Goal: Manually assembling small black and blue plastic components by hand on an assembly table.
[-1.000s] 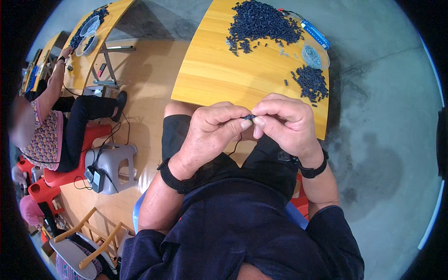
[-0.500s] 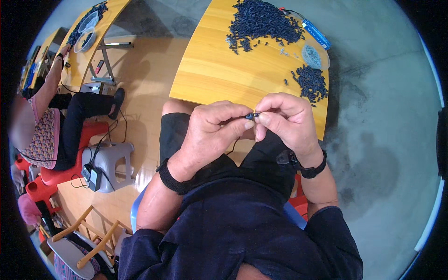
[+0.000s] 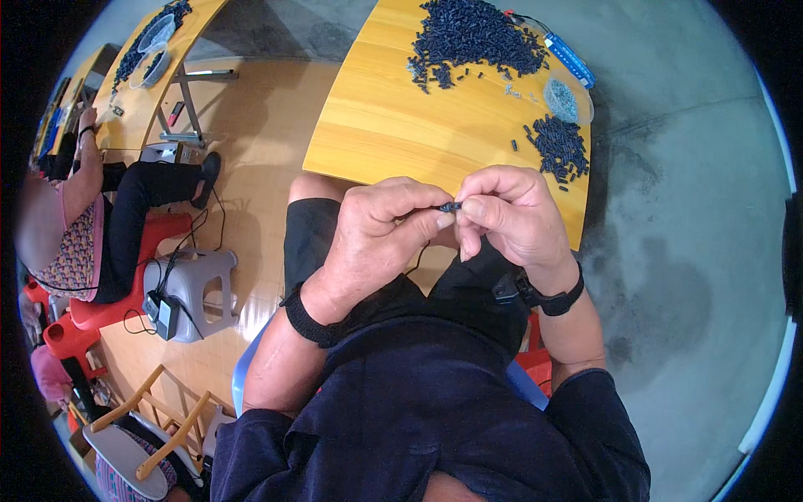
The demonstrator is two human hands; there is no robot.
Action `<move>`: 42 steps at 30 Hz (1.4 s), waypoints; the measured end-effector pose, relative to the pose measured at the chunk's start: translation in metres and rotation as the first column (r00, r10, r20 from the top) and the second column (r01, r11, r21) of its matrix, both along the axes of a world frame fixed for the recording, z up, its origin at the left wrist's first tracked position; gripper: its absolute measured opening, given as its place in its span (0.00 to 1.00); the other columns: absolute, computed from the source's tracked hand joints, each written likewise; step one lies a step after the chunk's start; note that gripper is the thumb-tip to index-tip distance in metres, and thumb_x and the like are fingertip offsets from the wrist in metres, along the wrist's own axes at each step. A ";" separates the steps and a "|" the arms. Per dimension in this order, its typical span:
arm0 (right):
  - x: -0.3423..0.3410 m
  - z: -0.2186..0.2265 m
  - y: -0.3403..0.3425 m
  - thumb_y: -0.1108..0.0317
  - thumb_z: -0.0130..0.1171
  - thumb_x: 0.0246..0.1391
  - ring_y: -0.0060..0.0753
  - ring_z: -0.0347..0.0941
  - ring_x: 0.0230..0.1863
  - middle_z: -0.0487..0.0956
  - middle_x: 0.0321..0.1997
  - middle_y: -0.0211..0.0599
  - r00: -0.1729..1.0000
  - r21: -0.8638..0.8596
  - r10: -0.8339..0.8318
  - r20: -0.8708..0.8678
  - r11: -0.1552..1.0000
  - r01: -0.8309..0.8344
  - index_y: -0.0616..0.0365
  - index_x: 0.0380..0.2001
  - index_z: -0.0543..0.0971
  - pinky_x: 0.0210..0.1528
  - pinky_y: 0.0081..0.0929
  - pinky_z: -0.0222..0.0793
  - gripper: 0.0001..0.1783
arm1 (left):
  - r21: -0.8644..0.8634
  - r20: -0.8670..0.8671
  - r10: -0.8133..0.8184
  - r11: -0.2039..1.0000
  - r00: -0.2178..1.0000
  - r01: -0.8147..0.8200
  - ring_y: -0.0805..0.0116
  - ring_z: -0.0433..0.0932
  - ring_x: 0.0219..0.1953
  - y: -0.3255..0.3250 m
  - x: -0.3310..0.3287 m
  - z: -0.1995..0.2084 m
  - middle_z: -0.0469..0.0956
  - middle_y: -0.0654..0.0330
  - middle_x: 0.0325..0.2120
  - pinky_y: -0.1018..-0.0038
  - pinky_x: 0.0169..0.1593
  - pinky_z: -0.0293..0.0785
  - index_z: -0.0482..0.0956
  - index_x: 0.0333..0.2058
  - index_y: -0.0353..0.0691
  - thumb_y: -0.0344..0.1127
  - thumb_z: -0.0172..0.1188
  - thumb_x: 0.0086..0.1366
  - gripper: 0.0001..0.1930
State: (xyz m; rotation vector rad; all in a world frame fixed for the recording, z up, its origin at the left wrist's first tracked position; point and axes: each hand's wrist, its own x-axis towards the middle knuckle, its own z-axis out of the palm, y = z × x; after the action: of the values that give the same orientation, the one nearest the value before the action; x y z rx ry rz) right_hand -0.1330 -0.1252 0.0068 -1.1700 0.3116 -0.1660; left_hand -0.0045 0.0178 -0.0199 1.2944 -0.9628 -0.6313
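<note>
Small dark cylindrical part (image 3: 450, 206) pinched between both hands above lap, near worktop (image 3: 393, 125) edge; long axis roughly horizontal, left hand (image 3: 381, 238) and right hand (image 3: 510, 213) each clenched on one end, equally near

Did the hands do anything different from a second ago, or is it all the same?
Almost nothing changed. The left hand and the right hand still pinch the same small dark piece between their fingertips, held above the lap just in front of the yellow table; nothing was let go or newly taken. The big pile of dark pieces, the smaller pile and the seated person on the left stayed put.
</note>
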 end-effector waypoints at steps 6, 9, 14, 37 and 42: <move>0.001 -0.007 -0.005 0.74 0.57 0.58 0.25 0.76 0.22 0.77 0.22 0.35 0.998 0.129 0.035 0.058 0.991 -0.042 0.67 0.34 0.77 0.25 0.19 0.72 0.06 | -0.003 -0.009 -0.001 1.000 1.000 0.001 0.75 0.77 0.27 0.000 -0.003 -0.001 0.79 0.60 0.25 0.81 0.30 0.71 0.82 0.33 0.32 0.21 0.65 0.55 0.06; 0.000 -0.010 -0.004 0.74 0.57 0.58 0.25 0.76 0.22 0.78 0.23 0.36 0.997 0.149 0.045 0.068 0.987 -0.055 0.67 0.34 0.77 0.26 0.20 0.73 0.05 | 0.057 -0.046 -0.008 0.998 0.999 0.010 0.75 0.76 0.28 0.000 -0.005 0.003 0.80 0.59 0.27 0.80 0.31 0.71 0.81 0.33 0.32 0.21 0.64 0.55 0.06; -0.002 -0.010 -0.005 0.74 0.57 0.57 0.28 0.78 0.24 0.79 0.27 0.38 0.999 0.227 0.021 0.025 0.973 -0.026 0.65 0.35 0.77 0.26 0.22 0.76 0.05 | -0.001 0.021 0.011 1.000 1.000 -0.011 0.73 0.75 0.29 -0.003 -0.005 0.004 0.79 0.60 0.26 0.78 0.32 0.69 0.81 0.33 0.33 0.23 0.64 0.56 0.05; -0.009 -0.011 0.003 0.76 0.54 0.58 0.36 0.81 0.33 0.81 0.32 0.43 0.997 0.187 0.053 0.052 0.980 -0.061 0.64 0.35 0.76 0.35 0.30 0.81 0.03 | -0.062 0.349 0.015 0.998 0.937 0.007 0.64 0.73 0.34 0.000 0.002 0.008 0.76 0.62 0.27 0.70 0.41 0.68 0.83 0.29 0.38 0.24 0.67 0.46 0.09; -0.008 -0.015 0.004 0.73 0.56 0.58 0.37 0.81 0.32 0.80 0.32 0.43 0.993 0.288 0.064 0.101 0.953 -0.091 0.64 0.36 0.75 0.34 0.31 0.81 0.05 | -0.098 0.349 0.011 0.995 0.937 0.025 0.65 0.73 0.38 -0.001 0.002 0.007 0.76 0.62 0.29 0.69 0.47 0.68 0.83 0.30 0.37 0.26 0.68 0.48 0.08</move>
State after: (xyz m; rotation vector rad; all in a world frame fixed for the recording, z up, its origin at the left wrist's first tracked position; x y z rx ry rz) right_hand -0.1407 -0.1207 -0.0079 -0.8767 0.2009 -0.0993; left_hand -0.0022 0.0169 -0.0125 1.3378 -1.2738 -0.3561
